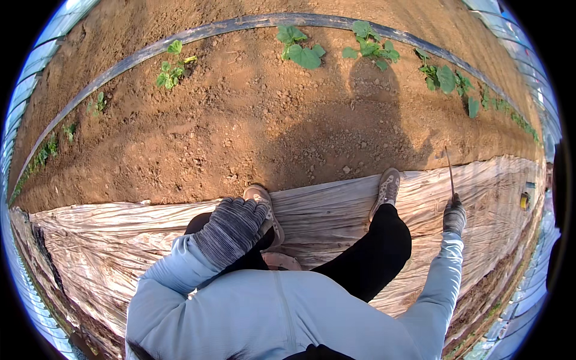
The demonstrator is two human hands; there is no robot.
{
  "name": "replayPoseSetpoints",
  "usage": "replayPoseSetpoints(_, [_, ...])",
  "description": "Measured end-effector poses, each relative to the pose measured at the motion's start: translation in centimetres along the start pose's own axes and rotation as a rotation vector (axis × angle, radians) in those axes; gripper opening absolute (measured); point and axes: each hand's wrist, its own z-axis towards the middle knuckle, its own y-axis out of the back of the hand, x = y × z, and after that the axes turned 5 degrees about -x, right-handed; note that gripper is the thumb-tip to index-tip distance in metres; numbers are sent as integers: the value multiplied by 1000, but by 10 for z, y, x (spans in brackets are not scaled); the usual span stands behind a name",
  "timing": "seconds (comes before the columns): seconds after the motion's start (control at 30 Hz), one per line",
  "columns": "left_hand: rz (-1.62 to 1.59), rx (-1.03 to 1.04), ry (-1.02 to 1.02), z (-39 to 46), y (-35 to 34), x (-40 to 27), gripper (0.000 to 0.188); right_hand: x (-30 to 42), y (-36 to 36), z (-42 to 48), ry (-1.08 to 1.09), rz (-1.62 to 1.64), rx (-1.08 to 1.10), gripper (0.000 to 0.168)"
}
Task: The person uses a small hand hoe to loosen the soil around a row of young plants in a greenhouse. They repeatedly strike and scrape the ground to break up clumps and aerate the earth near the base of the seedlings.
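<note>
My right hand [455,218], in a grey knitted glove, grips a thin brown rod [450,173] whose far end is over the soil [315,117], just past the sheet's edge. What its tip touches is too small to make out. Over my left knee, my left hand [234,227] wears a matching glove. Its fingers are curled, with the back of the hand upward; the palm is hidden. Both shoes, the left shoe [265,204] and the right shoe [386,191], stand at the border of a creased pale plastic sheet [324,202].
A flat dark hose [252,21] crosses the soil, with broad-leaved seedlings [306,56] along its near side. Another leafy plant [446,79] grows at right. A yellow and black object [524,201] lies on the sheet. Between my legs is a pinkish round object [281,261], partly covered.
</note>
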Motion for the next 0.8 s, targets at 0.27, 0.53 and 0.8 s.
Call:
replayPoseSetpoints(0.27, [110,-153,-11,-95,19,-50,29,91,85,-46,162,855,-275,31])
replayPoseSetpoints(0.53, [-56,-276,-166,-122,15,-51,28,247,94,-120,-28,1355,499,21])
replayPoseSetpoints(0.8, [-205,-306,-85,-93,2,-19,25,350,-19,-158,-351,1486,817,26])
